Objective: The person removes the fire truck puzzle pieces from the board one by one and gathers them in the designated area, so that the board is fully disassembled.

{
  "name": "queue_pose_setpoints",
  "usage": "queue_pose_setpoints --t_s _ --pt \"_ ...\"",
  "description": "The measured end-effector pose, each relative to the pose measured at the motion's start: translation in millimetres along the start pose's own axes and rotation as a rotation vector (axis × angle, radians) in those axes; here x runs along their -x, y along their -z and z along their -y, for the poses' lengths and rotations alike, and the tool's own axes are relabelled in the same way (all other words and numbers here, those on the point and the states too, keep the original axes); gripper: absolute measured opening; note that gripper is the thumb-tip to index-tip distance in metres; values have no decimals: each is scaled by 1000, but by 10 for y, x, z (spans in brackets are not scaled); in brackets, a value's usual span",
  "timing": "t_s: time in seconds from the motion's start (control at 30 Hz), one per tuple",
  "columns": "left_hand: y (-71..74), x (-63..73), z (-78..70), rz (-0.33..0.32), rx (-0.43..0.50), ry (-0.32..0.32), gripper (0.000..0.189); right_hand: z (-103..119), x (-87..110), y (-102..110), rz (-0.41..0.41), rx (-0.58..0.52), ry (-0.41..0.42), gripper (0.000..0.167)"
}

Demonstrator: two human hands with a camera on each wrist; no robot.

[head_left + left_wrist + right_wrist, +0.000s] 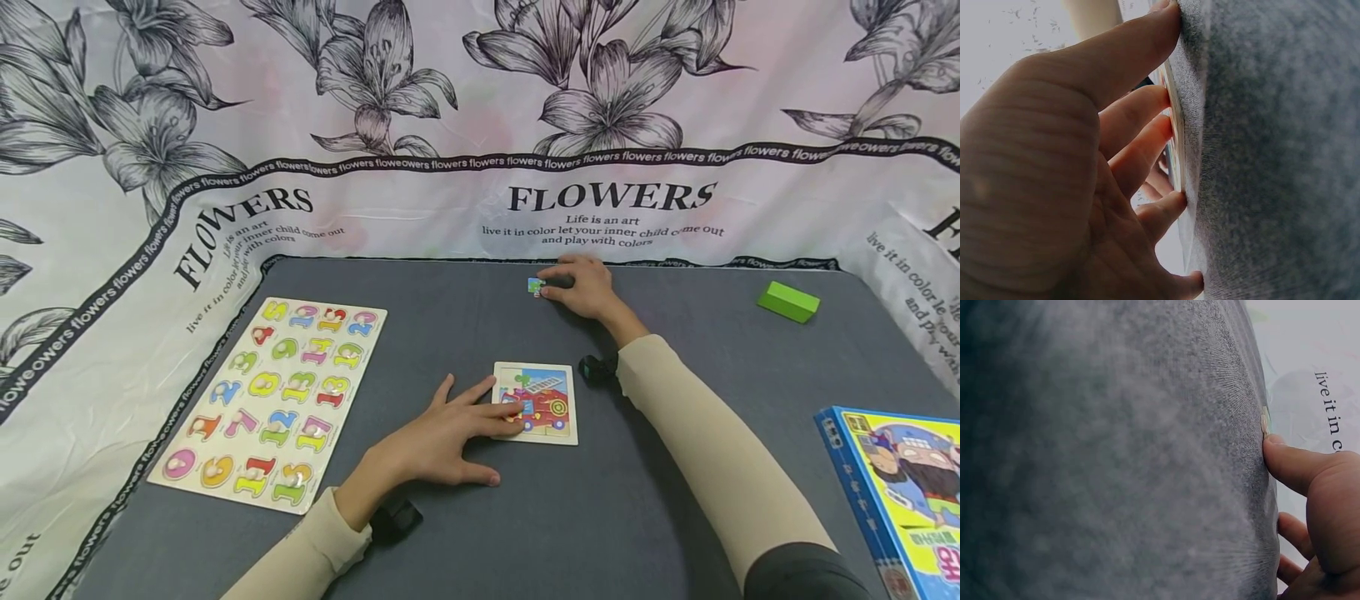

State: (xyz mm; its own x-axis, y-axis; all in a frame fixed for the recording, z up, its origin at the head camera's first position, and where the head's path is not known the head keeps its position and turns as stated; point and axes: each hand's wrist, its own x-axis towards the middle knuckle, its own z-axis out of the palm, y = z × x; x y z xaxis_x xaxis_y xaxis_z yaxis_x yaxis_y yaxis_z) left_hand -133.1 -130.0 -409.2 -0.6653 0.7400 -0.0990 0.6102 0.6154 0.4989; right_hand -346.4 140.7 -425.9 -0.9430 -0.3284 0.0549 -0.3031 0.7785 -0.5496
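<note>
My left hand (pixel 450 437) lies with fingers spread and straight, its fingertips on the left part of a small framed jigsaw puzzle (pixel 557 379) showing a red fire engine. In the left wrist view the puzzle board (pixel 1177 140) is seen edge-on, with fingers of the left hand (pixel 1129 144) touching it. At the far edge of the table, my right hand (pixel 581 287) pinches a small puzzle piece (pixel 534 286), green and blue, at its right side. The right wrist view has the thumb (pixel 1291 464) against the edge of the piece (pixel 1265 420), which lies flat on the cloth.
To the left lies a board of colourful numbers (pixel 288 400). A green block (pixel 788 302) sits at the far right, and a blue and yellow picture box (pixel 907 500) at the near right. Behind the grey tabletop (pixel 442 325) hangs a flower-printed cloth (pixel 420 208).
</note>
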Motion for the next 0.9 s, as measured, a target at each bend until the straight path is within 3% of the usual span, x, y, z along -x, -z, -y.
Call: queue_pose_setpoints --t_s 0.33,0.57,0.9 --pt "-46 -8 -34 22 16 13 71 -95 58 -18 -11 -44 -6 39" --pt "-49 -12 -41 7 3 -3 70 -198 124 46 -55 -215 106 34" --pt "4 -5 -19 7 -2 7 70 -164 444 147 -59 -345 130 34"
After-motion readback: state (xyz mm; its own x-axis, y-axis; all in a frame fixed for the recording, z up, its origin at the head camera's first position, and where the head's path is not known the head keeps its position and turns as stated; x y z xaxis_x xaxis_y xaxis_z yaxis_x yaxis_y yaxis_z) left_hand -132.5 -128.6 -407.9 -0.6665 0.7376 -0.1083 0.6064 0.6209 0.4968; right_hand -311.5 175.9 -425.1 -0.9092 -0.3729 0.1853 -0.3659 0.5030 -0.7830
